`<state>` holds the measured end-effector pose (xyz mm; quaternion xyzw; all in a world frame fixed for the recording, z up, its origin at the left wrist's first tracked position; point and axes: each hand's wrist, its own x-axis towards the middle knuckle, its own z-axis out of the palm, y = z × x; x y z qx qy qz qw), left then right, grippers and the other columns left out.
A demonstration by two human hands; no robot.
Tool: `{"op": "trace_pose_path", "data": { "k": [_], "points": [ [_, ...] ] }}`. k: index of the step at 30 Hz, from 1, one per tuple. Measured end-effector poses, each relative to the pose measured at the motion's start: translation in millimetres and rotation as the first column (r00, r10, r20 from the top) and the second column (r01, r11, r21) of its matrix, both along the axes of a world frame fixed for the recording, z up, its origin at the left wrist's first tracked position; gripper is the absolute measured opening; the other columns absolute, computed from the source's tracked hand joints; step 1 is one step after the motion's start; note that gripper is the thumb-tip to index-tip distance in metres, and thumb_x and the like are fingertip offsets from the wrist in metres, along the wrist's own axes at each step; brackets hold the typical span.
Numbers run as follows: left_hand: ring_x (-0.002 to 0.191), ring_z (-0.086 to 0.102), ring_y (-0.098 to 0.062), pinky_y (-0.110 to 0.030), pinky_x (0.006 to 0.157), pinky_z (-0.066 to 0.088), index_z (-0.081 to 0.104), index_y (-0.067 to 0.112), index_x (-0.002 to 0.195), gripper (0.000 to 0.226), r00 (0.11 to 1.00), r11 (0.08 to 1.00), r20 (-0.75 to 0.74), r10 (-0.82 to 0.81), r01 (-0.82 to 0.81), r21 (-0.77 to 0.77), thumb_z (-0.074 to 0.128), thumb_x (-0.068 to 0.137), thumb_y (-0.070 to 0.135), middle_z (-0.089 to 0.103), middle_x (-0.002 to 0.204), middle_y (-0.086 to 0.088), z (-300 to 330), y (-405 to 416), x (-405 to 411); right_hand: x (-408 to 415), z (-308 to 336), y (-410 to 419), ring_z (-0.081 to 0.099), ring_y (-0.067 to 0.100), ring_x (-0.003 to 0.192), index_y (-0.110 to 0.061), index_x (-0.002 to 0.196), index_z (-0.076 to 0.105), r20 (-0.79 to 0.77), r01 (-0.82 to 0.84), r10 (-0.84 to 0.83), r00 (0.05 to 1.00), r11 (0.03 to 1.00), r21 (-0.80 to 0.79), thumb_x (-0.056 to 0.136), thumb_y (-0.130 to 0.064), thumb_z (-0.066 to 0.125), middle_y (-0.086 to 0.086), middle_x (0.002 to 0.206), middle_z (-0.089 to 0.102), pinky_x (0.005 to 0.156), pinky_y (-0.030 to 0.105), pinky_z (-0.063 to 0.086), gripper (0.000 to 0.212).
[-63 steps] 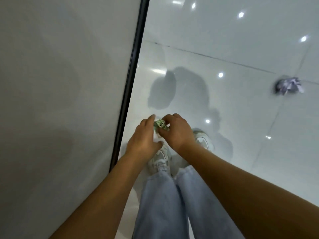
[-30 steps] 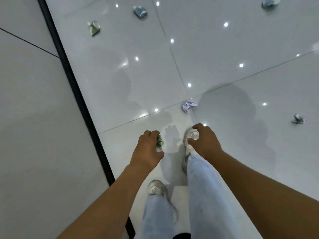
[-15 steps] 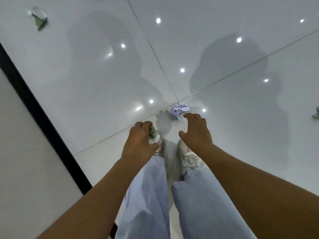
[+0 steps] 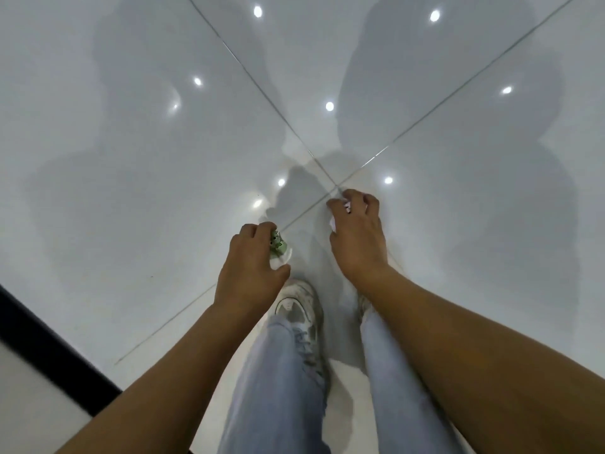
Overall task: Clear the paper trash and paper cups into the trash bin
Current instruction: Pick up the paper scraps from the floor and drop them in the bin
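Left grip: the left hand [image 4: 248,267] is curled tightly round a crumpled cup [image 4: 279,251] printed in green and white; only the cup's edge is seen past the fingers and thumb.
Right grip: the right hand [image 4: 355,237] is curled over a wad of paper [image 4: 340,213], whitish with a pink tint; the wad is mostly hidden under the fingers, and small bits are seen at the fingertips and beside the thumb.
Contact with floor: whether the wad is lifted or touching the floor [image 4: 163,158] cannot be told.
Count of trash: two pieces are seen, one cup and one paper wad, one in each hand.
Place of trash: both pieces are held low over the glossy white tiles, just in front of the feet, near the point where four tiles meet.
Hands apart: the two hands are held near each other without touching.
Other things: two legs in light blue jeans [image 4: 278,388], one pale sneaker [image 4: 299,306] plainly seen and the other mostly hidden by the right forearm, a black strip [image 4: 49,355] at lower left.
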<state>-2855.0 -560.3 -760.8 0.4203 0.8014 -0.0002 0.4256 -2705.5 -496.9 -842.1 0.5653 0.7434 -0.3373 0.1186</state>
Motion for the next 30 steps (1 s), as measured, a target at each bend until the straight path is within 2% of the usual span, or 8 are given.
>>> {"op": "trace_pose_path", "data": {
  "k": [3,6,10,13,18,21,25,30],
  "points": [
    [0.109,0.046,-0.019,-0.026,0.079,0.037,0.047,0.017,0.129,0.058,1.0,1.0,0.014,-0.021,0.021,-0.022,0.072,0.076,0.019,0.048,0.122,-0.003,12,7,6,10,17,-3,0.036,0.027,0.126,-0.019,0.133,0.05,-0.005,0.059,-0.059,0.998,0.997,-0.053,0.087,-0.013,0.064,0.006,0.14,0.042,0.093,0.036,0.047,0.048],
    [0.109,0.045,-0.019,-0.026,0.079,0.038,0.046,0.017,0.128,0.059,0.998,0.998,0.028,-0.055,0.056,-0.034,0.073,0.076,0.021,0.048,0.122,-0.003,49,19,14,22,63,-4,0.039,0.024,0.121,-0.023,0.134,0.046,0.024,0.115,-0.113,0.993,0.987,-0.109,0.089,-0.021,0.063,0.003,0.137,0.043,0.086,0.032,0.048,0.049],
    [0.108,0.044,-0.02,-0.028,0.079,0.039,0.047,0.016,0.128,0.056,0.989,0.984,0.04,-0.144,0.147,-0.097,0.07,0.077,0.021,0.048,0.121,-0.004,126,30,21,33,159,2,0.038,0.022,0.121,-0.023,0.132,0.046,0.039,0.168,-0.163,0.986,0.971,-0.168,0.089,-0.023,0.062,0.002,0.136,0.042,0.086,0.031,0.048,0.046],
    [0.107,0.043,-0.022,-0.036,0.079,0.045,0.048,0.014,0.124,0.051,0.976,0.961,0.039,-0.213,0.217,-0.17,0.067,0.077,0.018,0.048,0.117,-0.006,195,39,28,40,243,7,0.035,0.023,0.122,-0.023,0.13,0.047,0.006,0.195,-0.198,0.98,0.962,-0.188,0.087,-0.02,0.062,0.0,0.135,0.041,0.086,0.031,0.047,0.046],
    [0.105,0.045,-0.022,-0.038,0.079,0.048,0.049,0.015,0.121,0.048,0.936,0.928,0.052,-0.349,0.353,-0.115,0.068,0.077,0.018,0.049,0.114,-0.004,286,64,41,43,349,20,0.033,0.025,0.123,-0.022,0.132,0.046,-0.014,0.294,-0.301,0.954,0.94,-0.173,0.087,-0.019,0.058,0.001,0.136,0.039,0.09,0.031,0.046,0.047],
    [0.106,0.046,-0.023,-0.038,0.08,0.048,0.049,0.014,0.121,0.049,0.89,0.89,0.064,-0.451,0.454,-0.051,0.069,0.076,0.017,0.049,0.114,-0.005,323,80,46,43,391,21,0.035,0.026,0.121,-0.021,0.133,0.046,-0.011,0.408,-0.414,0.91,0.901,-0.149,0.087,-0.019,0.056,0.003,0.134,0.041,0.092,0.032,0.044,0.047],
    [0.107,0.045,-0.024,-0.039,0.081,0.049,0.048,0.014,0.123,0.052,0.813,0.815,0.059,-0.58,0.578,0.051,0.068,0.076,0.016,0.048,0.117,-0.006,360,93,53,40,431,8,0.037,0.027,0.118,-0.022,0.131,0.048,-0.028,0.576,-0.579,0.815,0.814,-0.081,0.085,-0.016,0.056,0.002,0.131,0.043,0.086,0.033,0.045,0.047],
    [0.108,0.044,-0.023,-0.039,0.08,0.049,0.048,0.013,0.122,0.05,0.7,0.699,0.023,-0.714,0.71,0.085,0.069,0.077,0.016,0.048,0.118,-0.005,385,83,64,44,455,-33,0.038,0.025,0.119,-0.023,0.132,0.047,-0.027,0.726,-0.731,0.682,0.681,-0.089,0.086,-0.018,0.06,0.001,0.132,0.044,0.086,0.032,0.046,0.048]
  ]
}}
